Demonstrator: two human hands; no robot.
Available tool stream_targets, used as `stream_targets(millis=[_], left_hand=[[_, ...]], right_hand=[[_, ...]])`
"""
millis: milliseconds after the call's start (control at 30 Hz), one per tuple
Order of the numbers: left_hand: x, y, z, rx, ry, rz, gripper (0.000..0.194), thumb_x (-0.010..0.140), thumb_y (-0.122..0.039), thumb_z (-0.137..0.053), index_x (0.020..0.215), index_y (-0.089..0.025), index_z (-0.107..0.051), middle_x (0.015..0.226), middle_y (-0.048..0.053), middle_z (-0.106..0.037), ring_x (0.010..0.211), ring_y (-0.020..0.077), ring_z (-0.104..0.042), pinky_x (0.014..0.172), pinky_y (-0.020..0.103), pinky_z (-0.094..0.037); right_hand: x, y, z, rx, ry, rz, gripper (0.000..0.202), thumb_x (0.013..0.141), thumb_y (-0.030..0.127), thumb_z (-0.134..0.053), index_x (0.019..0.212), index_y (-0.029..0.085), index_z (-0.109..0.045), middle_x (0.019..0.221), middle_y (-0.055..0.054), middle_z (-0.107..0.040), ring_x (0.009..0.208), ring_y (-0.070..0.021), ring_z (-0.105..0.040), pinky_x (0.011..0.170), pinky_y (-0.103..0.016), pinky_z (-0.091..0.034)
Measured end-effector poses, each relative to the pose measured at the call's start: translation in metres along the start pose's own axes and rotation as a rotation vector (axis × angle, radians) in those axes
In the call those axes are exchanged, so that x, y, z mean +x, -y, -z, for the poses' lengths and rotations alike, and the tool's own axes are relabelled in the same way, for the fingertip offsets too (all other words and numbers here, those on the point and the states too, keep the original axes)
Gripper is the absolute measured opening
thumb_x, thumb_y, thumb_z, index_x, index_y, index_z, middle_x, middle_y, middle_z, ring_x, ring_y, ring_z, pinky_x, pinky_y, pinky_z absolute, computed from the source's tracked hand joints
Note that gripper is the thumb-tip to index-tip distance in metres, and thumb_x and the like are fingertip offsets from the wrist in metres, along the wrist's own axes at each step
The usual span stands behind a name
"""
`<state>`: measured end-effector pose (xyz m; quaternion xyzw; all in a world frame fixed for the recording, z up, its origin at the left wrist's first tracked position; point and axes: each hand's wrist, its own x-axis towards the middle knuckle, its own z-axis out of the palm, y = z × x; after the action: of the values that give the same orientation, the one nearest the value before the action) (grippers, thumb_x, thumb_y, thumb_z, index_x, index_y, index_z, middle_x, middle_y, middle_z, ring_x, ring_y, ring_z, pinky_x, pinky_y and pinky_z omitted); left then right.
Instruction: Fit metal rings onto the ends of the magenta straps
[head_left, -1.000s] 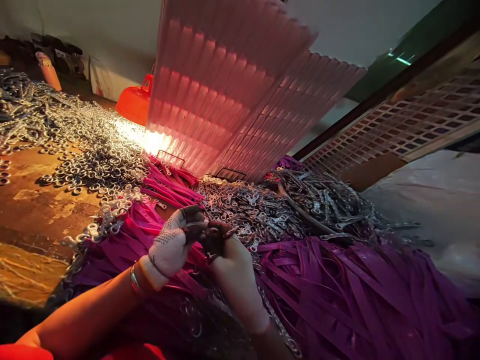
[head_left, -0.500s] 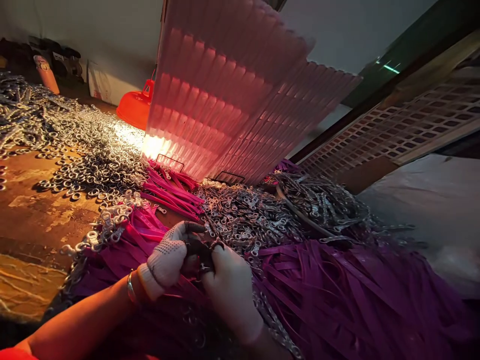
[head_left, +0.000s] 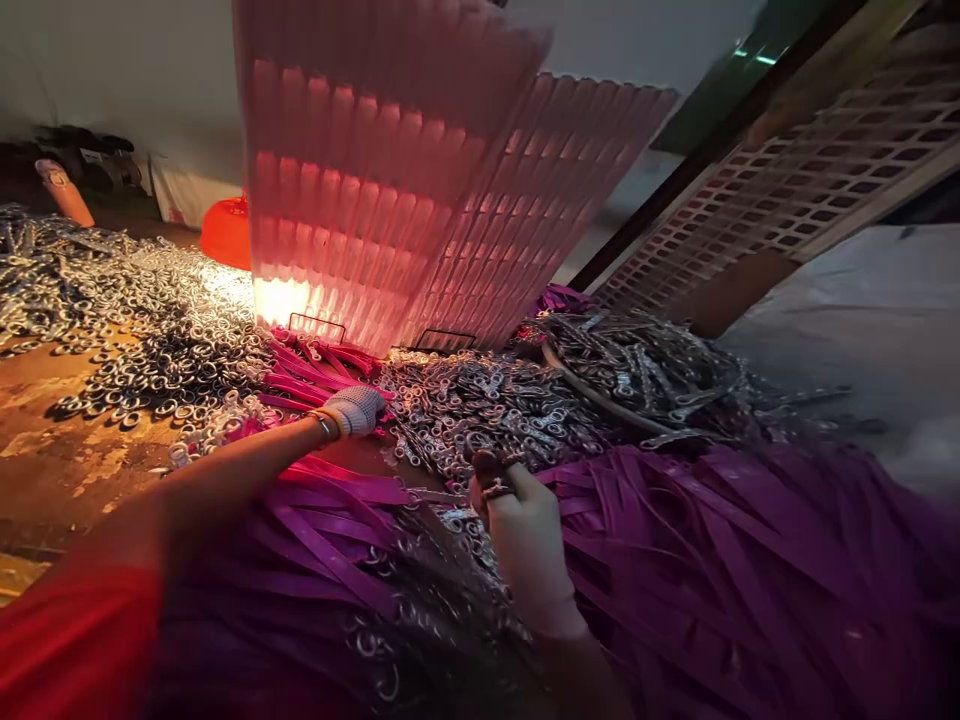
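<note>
My left hand (head_left: 355, 411), in a dotted work glove, reaches forward to the ends of the bright pink straps (head_left: 300, 381), beside a heap of small metal clasps (head_left: 480, 400). Its fingertips are hidden, and whether they grip a strap is unclear. Nearer to me, my right hand (head_left: 525, 535), in a pale glove with dark fingertips, is closed in a pinch. A small metal piece (head_left: 495, 489) glints between the thumb and fingers; its exact kind is too small to read. Purple straps (head_left: 322, 540) lie below and between my arms.
A large pile of purple straps (head_left: 712, 540) spreads at right. Metal rings (head_left: 165, 370) cover the left tabletop under a red lamp (head_left: 226, 232). Pink-lit translucent ribbed sheets (head_left: 360, 190) stand upright behind. More metal pieces (head_left: 645, 370) lie at back right, and an orange bottle (head_left: 64, 192) stands far left.
My hands were together in front of me and have parted. The left has moved forward to the pink straps; the right has shifted right, still pinched. The view has turned slightly right.
</note>
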<state>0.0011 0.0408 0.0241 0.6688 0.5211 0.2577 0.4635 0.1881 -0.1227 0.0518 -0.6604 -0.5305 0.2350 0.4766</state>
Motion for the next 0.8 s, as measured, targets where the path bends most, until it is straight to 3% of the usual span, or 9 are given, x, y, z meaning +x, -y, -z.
stream_targets(millis=[67,200,300,367,467,600,700,800], left_hand=[[0.010,0.011,-0.013,0.152,0.047,-0.002,0.023,0.093,-0.034,-0.062,0.102,-0.013,-0.064,0.099,0.006,-0.065,0.087,0.0165,-0.063,0.080,0.036,-0.054],[0.009,0.022,-0.036,0.346,0.071,-0.068,0.010,0.079,-0.016,-0.072,0.085,-0.012,-0.065,0.083,0.010,-0.063,0.084,0.0231,-0.063,0.078,0.036,-0.047],[0.003,0.017,-0.030,0.381,0.039,-0.141,0.008,0.074,-0.013,-0.071,0.079,-0.014,-0.065,0.080,0.011,-0.062,0.080,0.0240,-0.062,0.072,0.032,-0.044],[-0.006,0.009,-0.015,0.371,0.009,-0.186,0.005,0.073,-0.012,-0.068,0.075,-0.014,-0.064,0.078,0.009,-0.062,0.076,0.0212,-0.061,0.069,0.030,-0.043],[-0.037,-0.007,0.013,0.335,-0.031,-0.224,0.006,0.078,-0.013,-0.058,0.078,-0.015,-0.063,0.072,0.005,-0.061,0.060,0.0142,-0.055,0.059,0.025,-0.041],[-0.105,-0.028,0.039,0.038,0.079,-0.135,0.018,0.089,-0.025,-0.045,0.086,-0.016,-0.060,0.050,-0.003,-0.049,0.037,0.0083,-0.039,0.041,0.020,-0.030],[-0.147,-0.041,0.041,-0.163,0.132,-0.023,0.023,0.090,-0.034,-0.047,0.077,-0.016,-0.056,0.044,-0.006,-0.040,0.035,0.0069,-0.032,0.037,0.018,-0.024],[-0.165,-0.042,0.035,-0.174,0.130,0.012,0.029,0.090,-0.039,-0.048,0.070,-0.018,-0.050,0.048,-0.006,-0.041,0.038,0.0062,-0.032,0.037,0.019,-0.024]], right_hand=[[0.002,-0.009,0.001,0.018,0.033,-0.016,0.030,0.082,0.046,-0.052,0.064,0.022,-0.052,0.056,0.003,-0.049,0.056,-0.0134,-0.038,0.052,-0.026,-0.032],[0.000,-0.020,-0.003,0.005,0.117,0.006,0.021,0.081,0.035,-0.048,0.070,0.020,-0.057,0.055,0.003,-0.050,0.054,-0.0137,-0.039,0.050,-0.026,-0.032],[-0.002,-0.016,-0.006,-0.014,0.172,0.065,0.026,0.080,0.027,-0.045,0.091,0.017,-0.067,0.062,0.001,-0.059,0.058,-0.0159,-0.048,0.057,-0.027,-0.041],[-0.004,-0.009,-0.007,-0.022,0.198,0.151,0.038,0.076,0.020,-0.044,0.105,0.017,-0.069,0.081,-0.004,-0.070,0.073,-0.0189,-0.058,0.070,-0.031,-0.048],[-0.008,0.006,-0.013,-0.055,0.252,0.245,0.040,0.074,0.015,-0.043,0.103,0.017,-0.070,0.096,-0.007,-0.073,0.086,-0.0208,-0.062,0.080,-0.032,-0.048],[-0.014,0.029,-0.027,-0.262,0.336,0.318,0.029,0.076,0.011,-0.044,0.088,0.018,-0.070,0.082,-0.006,-0.071,0.075,-0.0181,-0.060,0.069,-0.027,-0.043],[-0.020,0.047,-0.039,-0.534,0.366,0.353,0.024,0.075,0.008,-0.046,0.081,0.018,-0.068,0.078,-0.006,-0.070,0.070,-0.0170,-0.058,0.063,-0.027,-0.035],[-0.029,0.061,-0.046,-0.738,0.413,0.408,0.024,0.075,0.008,-0.048,0.085,0.017,-0.068,0.086,-0.008,-0.071,0.074,-0.0181,-0.061,0.062,-0.029,-0.031]])
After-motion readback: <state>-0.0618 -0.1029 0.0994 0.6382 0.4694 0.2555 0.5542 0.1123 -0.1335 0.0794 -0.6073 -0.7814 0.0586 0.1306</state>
